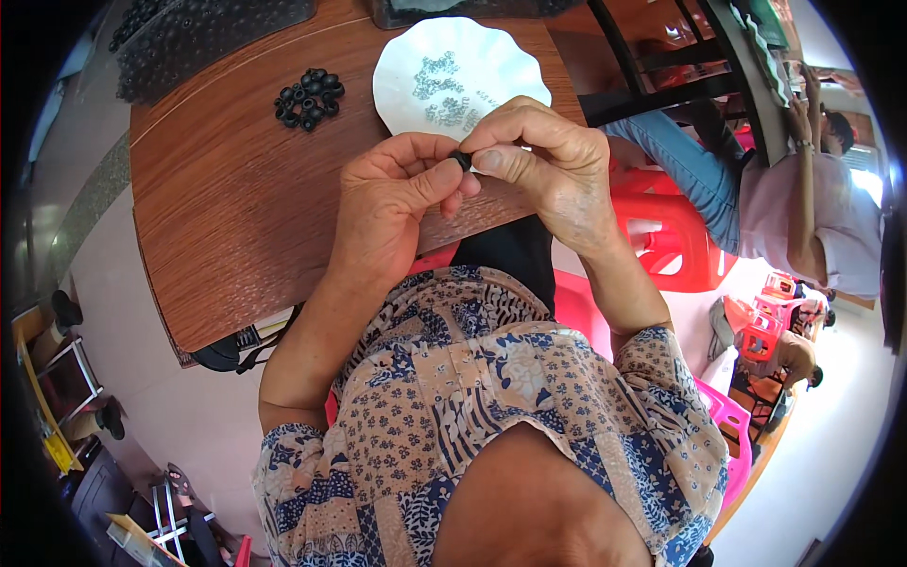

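Hands come together over the worktop (217, 227), close to its near edge and nearer its right edge than its left. The left hand (392, 198) has its thumb and pointing finger closed on a small black piece (460, 160) — they press on its left side. The right hand (553, 175) pinches the same piece from the right, with its thumb and pointing finger almost shut around it. So both hands grip one thing, and it is up in their fingers, not down on the wood. The other left fingers curl loosely under it.

A heap of small round black parts (308, 99), some with holes showing, sits past the left hand, toward the far edge. Right of that heap, by the right edge, is a white plate (510, 59) with a wavy rim and tiny grey bits (437, 76) on it. A see-through bag (213, 47) full of black parts lies at the far left corner.

The fingers hide most of the held piece — I can't tell if anything is stuck in it. The right hand covers the plate's near side. The bag is cut off at the top, and the grey bits are too small to make out.
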`<state>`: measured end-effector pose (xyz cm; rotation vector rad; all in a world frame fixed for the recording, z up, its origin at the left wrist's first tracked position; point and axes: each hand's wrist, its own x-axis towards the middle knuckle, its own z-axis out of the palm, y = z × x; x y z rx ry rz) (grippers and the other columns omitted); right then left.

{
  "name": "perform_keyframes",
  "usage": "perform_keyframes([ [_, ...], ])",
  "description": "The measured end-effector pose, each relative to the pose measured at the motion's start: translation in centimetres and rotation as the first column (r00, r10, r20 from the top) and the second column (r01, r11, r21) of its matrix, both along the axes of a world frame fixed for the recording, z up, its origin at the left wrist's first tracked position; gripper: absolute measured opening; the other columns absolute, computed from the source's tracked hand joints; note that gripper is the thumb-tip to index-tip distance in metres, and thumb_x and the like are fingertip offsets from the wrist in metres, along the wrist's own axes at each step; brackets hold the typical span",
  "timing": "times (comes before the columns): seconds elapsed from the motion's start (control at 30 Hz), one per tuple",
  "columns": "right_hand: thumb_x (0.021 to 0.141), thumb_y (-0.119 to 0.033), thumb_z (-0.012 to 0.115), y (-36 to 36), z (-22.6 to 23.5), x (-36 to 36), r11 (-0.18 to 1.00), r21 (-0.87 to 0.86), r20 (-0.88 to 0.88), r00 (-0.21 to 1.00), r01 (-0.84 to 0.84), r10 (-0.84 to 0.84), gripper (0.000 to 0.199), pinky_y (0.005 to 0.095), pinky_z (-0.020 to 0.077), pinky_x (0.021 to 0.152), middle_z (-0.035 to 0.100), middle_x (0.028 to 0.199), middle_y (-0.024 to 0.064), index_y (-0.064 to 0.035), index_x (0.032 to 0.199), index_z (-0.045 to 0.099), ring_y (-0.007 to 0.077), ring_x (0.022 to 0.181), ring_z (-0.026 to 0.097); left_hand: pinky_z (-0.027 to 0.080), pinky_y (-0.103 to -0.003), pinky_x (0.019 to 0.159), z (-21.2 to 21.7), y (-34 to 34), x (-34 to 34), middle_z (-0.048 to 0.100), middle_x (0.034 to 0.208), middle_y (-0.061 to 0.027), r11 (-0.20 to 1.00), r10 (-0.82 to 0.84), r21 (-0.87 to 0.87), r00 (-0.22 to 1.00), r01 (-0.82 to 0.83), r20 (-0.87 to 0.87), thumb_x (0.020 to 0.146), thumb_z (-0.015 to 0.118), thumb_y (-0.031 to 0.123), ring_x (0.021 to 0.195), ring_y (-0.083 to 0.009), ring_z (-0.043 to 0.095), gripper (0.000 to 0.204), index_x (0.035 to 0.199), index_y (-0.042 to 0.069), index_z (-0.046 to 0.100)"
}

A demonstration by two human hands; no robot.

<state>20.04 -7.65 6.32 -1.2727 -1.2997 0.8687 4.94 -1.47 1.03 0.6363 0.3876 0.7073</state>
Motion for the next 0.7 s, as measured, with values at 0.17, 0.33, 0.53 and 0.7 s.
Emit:
perform_keyframes([
  [0.17,0.079,0.006,0.065,-0.1,-0.8,-0.5,0.997,-0.056,-0.127,0.990,0.052,-0.059,0.012,0.0226,0.0493,0.068,0.062,0.085,0.0071,0.0051,0.091,0.065,0.0123,0.072,0.061,0.046,-0.022,0.056,-0.5,0.1,0.2,0.066,0.079,-0.0140,0.999,0.010,-0.033,1.000,-0.009,0.017,0.084,0.062,0.000,0.062,-0.0128,0.059,0.016,0.097,-0.008,0.061],
  [0.33,0.079,0.005,0.065,-0.4,-2.2,-0.5,0.985,0.042,0.024,0.986,0.165,-0.166,0.014,0.0235,0.0478,0.068,0.063,0.086,0.0076,0.0044,0.093,0.064,0.0133,0.076,0.060,0.046,-0.022,0.056,-0.4,0.0,0.7,0.066,0.079,-0.0137,0.998,0.029,-0.054,1.000,-0.029,0.006,0.084,0.062,0.000,0.061,-0.0126,0.058,0.014,0.096,-0.008,0.061],
  [0.53,0.074,0.006,0.067,-0.8,-2.1,-0.8,0.917,0.385,0.531,0.788,0.103,-0.311,0.020,0.0270,0.0454,0.067,0.063,0.087,0.0109,0.0039,0.094,0.063,0.0189,0.080,0.057,0.046,-0.021,0.058,-0.2,-0.3,0.5,0.066,0.079,-0.0120,0.997,0.046,-0.056,0.999,-0.045,0.009,0.083,0.063,0.000,0.063,-0.0119,0.058,0.014,0.095,-0.007,0.062],
  [0.7,0.067,0.005,0.072,-0.9,-1.6,-1.3,0.889,0.456,0.615,0.703,0.053,-0.357,0.028,0.0293,0.0458,0.067,0.063,0.088,0.0128,0.0028,0.094,0.062,0.0246,0.080,0.057,0.047,-0.021,0.065,0.6,-0.9,0.6,0.066,0.081,-0.0089,0.990,0.122,-0.063,0.991,-0.126,-0.054,0.082,0.065,0.001,0.069,-0.0118,0.059,0.013,0.094,-0.005,0.063],
])
